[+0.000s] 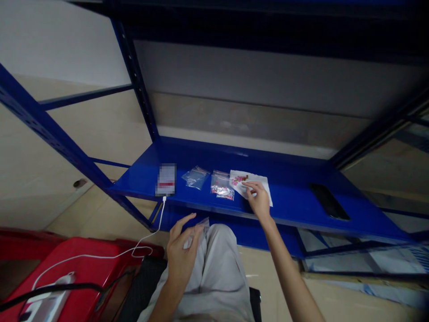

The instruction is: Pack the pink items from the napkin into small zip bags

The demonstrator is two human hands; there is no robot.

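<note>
My left hand (183,250) is above my lap, its thumb and fingers closed on a small clear plastic bag (203,223). My right hand (258,199) reaches over a white sheet of paper (263,184) on the blue shelf. Its fingers are stretched out and a little apart, the tips close to a small pile of pink and brown bead-like pieces (238,180). Just left of the paper lie clear bags (221,185) with red and pink pieces inside. Farther left is a bunch of flat clear zip bags (197,177).
A phone (166,179) with a blurred screen lies at the shelf's left, a white cable (162,217) running from it to a power strip (50,299) on a red stool (82,255). A dark phone (328,201) rests at the right. Blue uprights (136,76) frame the shelf (288,167).
</note>
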